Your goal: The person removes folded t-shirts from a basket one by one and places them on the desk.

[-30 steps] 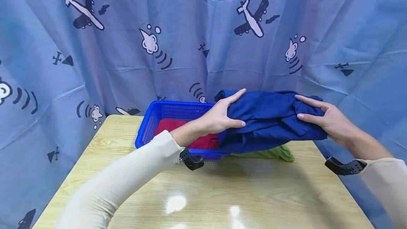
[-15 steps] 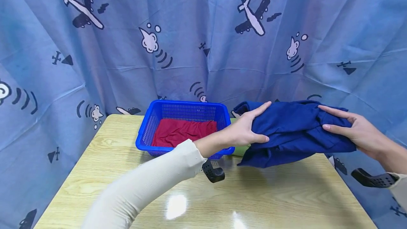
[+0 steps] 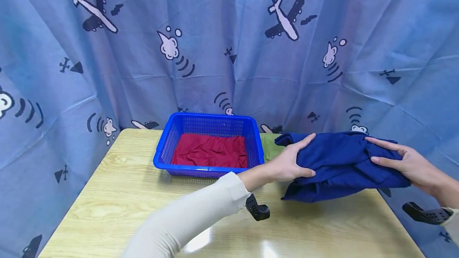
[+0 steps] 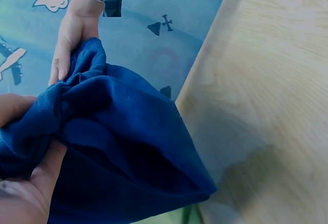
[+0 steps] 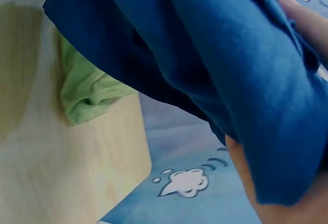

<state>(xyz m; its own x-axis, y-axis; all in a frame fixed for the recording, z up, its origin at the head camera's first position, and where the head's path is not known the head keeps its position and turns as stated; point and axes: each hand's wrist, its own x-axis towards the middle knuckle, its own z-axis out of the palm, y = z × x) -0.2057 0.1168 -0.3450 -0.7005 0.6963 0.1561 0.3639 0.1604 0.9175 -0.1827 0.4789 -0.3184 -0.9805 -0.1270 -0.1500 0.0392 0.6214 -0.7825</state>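
A folded dark blue garment hangs between my two hands over the right part of the table, its lower fold drooping. My left hand grips its left end, thumb in front and fingers toward the back. At the other end my right hand holds the cloth between thumb and fingers. The left wrist view shows the garment's layers gaping open below the thumb. Behind and under it lies a green cloth on the table, mostly hidden in the head view.
A blue plastic basket stands at the back middle of the wooden table, with a folded red cloth inside. A blue curtain printed with airplanes hangs right behind the table.
Both hands have carried the blue garment to the right and lower, away from the basket's right side. The basket and its red cloth now show in full.
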